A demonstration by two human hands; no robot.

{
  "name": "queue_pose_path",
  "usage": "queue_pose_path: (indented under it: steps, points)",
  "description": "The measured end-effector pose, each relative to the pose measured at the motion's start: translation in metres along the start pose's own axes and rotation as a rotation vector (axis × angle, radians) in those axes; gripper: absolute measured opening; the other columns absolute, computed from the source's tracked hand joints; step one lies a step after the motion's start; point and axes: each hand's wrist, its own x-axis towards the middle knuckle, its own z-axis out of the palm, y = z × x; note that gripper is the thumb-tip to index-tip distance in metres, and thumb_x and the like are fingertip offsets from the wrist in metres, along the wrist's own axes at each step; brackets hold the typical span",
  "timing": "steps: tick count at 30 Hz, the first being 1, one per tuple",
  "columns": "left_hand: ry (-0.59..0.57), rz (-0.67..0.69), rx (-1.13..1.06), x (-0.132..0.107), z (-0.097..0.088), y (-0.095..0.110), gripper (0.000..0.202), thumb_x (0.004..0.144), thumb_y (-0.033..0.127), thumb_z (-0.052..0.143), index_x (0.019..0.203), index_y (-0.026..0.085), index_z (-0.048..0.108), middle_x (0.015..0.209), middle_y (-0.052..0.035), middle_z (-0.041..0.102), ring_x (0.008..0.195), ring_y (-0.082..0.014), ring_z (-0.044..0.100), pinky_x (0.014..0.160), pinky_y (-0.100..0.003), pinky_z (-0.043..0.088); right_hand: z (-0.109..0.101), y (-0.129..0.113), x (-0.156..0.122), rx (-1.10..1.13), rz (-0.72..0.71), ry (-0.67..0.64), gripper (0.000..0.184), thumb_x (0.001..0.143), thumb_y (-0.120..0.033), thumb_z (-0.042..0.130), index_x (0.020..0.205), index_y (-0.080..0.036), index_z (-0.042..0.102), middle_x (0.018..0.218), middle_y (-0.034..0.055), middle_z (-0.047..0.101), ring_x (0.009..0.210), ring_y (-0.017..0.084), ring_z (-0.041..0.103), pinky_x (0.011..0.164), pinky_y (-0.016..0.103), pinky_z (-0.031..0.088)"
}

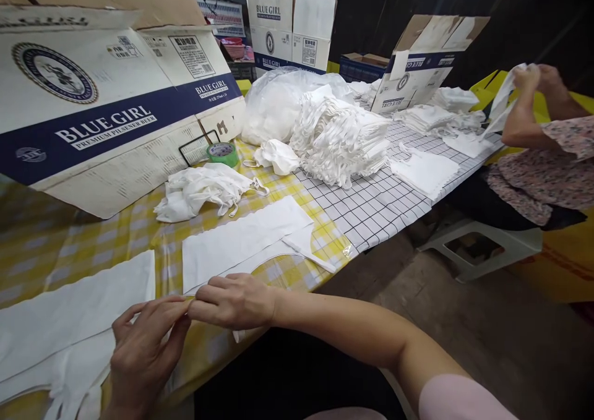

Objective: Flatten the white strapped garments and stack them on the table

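A white strappy top (241,240), which looks like a folded camisole, lies flat on the yellow checked tablecloth (273,188). My right hand (232,302) is closed at its near left corner, the fingers curled over the fabric edge; a bit of strap shows below the hand. Fingertips pinched, my left hand (151,339) meets the right one just off that corner; whatever is between them is hidden. Another white top (78,321) lies flat at the left, partly behind my left hand. Beyond the tops sits a crumpled white garment (204,191) with straps.
A large Blue Girl carton (111,111) leans at the left, near a green tape roll (223,153). A tall stack of white garments (341,135) and a clear plastic bag (283,98) stand farther back. At the right, another person (542,154) holds white fabric by a stool (482,244).
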Motion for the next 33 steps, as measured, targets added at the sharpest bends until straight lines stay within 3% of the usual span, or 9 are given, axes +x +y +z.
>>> queue_pose_path:
  steps: [4, 8, 13, 21, 25, 29, 33]
  points:
    - [-0.042, 0.086, 0.136, 0.014, 0.012, -0.008, 0.014, 0.082, 0.027, 0.05, 0.094, 0.024, 0.057, 0.095, -0.0046, 0.066, 0.091, -0.0217, 0.061, 0.094, -0.041, 0.032, 0.003, 0.008, -0.002, -0.002, 0.072, -0.041, 0.021, 0.093, -0.016, 0.03, 0.098, -0.019, 0.051, 0.084, 0.002, 0.052, 0.076, 0.013, 0.048, 0.06, 0.025, 0.041]
    - [-0.18, 0.175, 0.193, 0.03, 0.028, -0.017, 0.031, 0.084, 0.037, 0.045, 0.11, 0.021, 0.054, 0.109, -0.0094, 0.061, 0.105, -0.0266, 0.054, 0.096, -0.044, 0.032, 0.004, 0.018, -0.008, -0.044, 0.146, -0.101, 0.022, 0.094, -0.019, 0.029, 0.093, -0.017, 0.051, 0.085, 0.004, 0.053, 0.077, 0.015, 0.048, 0.061, 0.026, 0.041]
    - [-0.386, 0.136, 0.116, 0.035, 0.039, -0.017, 0.026, 0.084, 0.039, 0.045, 0.1, 0.023, 0.057, 0.106, -0.0063, 0.059, 0.096, -0.0227, 0.056, 0.084, -0.036, 0.042, 0.011, 0.025, -0.018, -0.042, 0.154, -0.157, 0.02, 0.094, -0.019, 0.031, 0.095, -0.017, 0.05, 0.086, 0.0047, 0.053, 0.079, 0.017, 0.047, 0.061, 0.029, 0.041]
    - [-0.413, 0.099, 0.191, 0.036, 0.04, -0.007, 0.025, 0.09, 0.032, 0.037, 0.098, 0.023, 0.058, 0.091, -0.0042, 0.059, 0.081, -0.0174, 0.057, 0.069, -0.029, 0.043, 0.029, 0.026, -0.026, 0.037, 0.385, -0.251, 0.014, 0.091, -0.019, 0.039, 0.087, -0.018, 0.052, 0.085, 0.0044, 0.055, 0.08, 0.017, 0.048, 0.062, 0.027, 0.041]
    - [-0.418, 0.041, 0.177, 0.038, 0.042, -0.008, 0.024, 0.09, 0.029, 0.037, 0.099, 0.021, 0.058, 0.09, -0.0049, 0.058, 0.084, -0.0187, 0.056, 0.072, -0.031, 0.044, 0.03, 0.027, -0.025, 0.177, 0.519, -0.192, 0.014, 0.09, -0.019, 0.043, 0.084, -0.018, 0.056, 0.082, 0.0031, 0.058, 0.076, 0.015, 0.052, 0.064, 0.024, 0.041]
    - [-0.424, -0.068, 0.056, 0.041, 0.037, -0.013, 0.024, 0.09, 0.027, 0.037, 0.094, 0.021, 0.059, 0.09, -0.0042, 0.057, 0.084, -0.0185, 0.056, 0.074, -0.032, 0.045, 0.028, 0.032, -0.024, 0.426, 0.741, -0.025, 0.014, 0.088, -0.019, 0.046, 0.085, -0.017, 0.059, 0.081, 0.003, 0.062, 0.074, 0.012, 0.056, 0.068, 0.022, 0.042]
    - [-0.435, -0.159, -0.129, 0.044, 0.03, -0.018, 0.021, 0.087, 0.024, 0.041, 0.096, 0.022, 0.06, 0.093, -0.003, 0.057, 0.085, -0.0164, 0.056, 0.076, -0.031, 0.047, 0.027, 0.033, -0.023, 0.574, 0.815, 0.045, 0.014, 0.085, -0.017, 0.048, 0.084, -0.017, 0.062, 0.082, 0.003, 0.065, 0.072, 0.012, 0.058, 0.069, 0.023, 0.042]
